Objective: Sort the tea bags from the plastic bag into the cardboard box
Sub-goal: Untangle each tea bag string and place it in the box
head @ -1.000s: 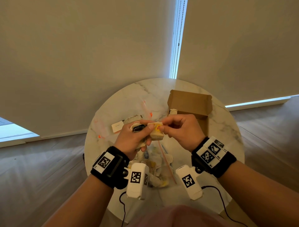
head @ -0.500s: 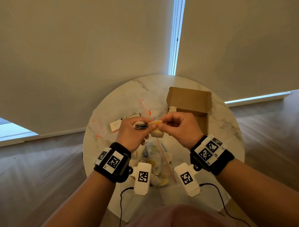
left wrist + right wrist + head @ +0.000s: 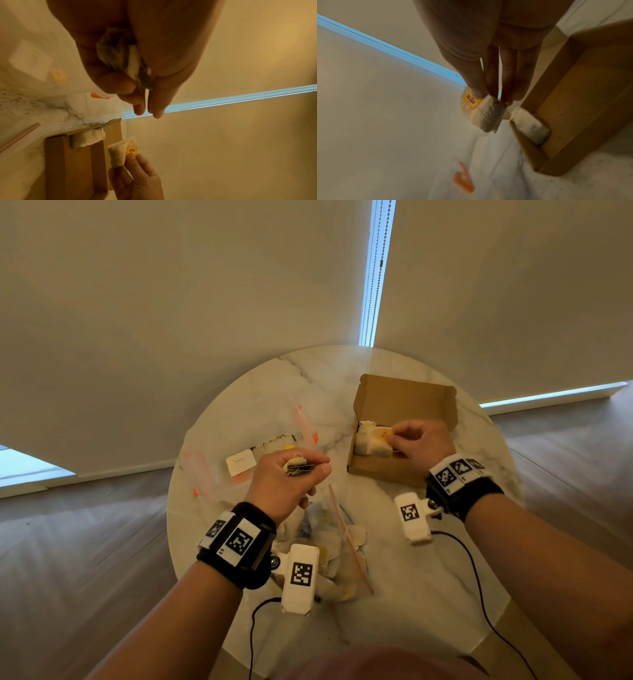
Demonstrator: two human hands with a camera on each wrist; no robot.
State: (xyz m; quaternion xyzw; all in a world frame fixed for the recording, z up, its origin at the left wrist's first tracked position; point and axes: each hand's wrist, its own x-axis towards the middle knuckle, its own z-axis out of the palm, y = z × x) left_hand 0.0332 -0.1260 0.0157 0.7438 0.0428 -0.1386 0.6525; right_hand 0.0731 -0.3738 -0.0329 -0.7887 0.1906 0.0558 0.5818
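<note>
My right hand (image 3: 416, 440) pinches a pale tea bag with a yellow tag (image 3: 376, 440) (image 3: 485, 115) (image 3: 120, 154) over the open cardboard box (image 3: 383, 470). Another tea bag (image 3: 364, 429) (image 3: 530, 129) (image 3: 87, 139) lies in the box's far left corner. Over the table's middle, my left hand (image 3: 291, 477) grips a dark crumpled tea bag (image 3: 298, 466) (image 3: 123, 59). The clear plastic bag (image 3: 332, 549) with several tea bags lies near the front, partly hidden by my left wrist.
The round marble table (image 3: 428, 594) stands against a blind-covered window. An empty zip bag with orange marks (image 3: 301, 422) and a white card (image 3: 240, 462) lie at the left. Cables hang from both wrist cameras.
My hands have parted. The right hand carried the yellow-tagged tea bag right and away to the box; the left hand stayed near the middle with the dark tea bag.
</note>
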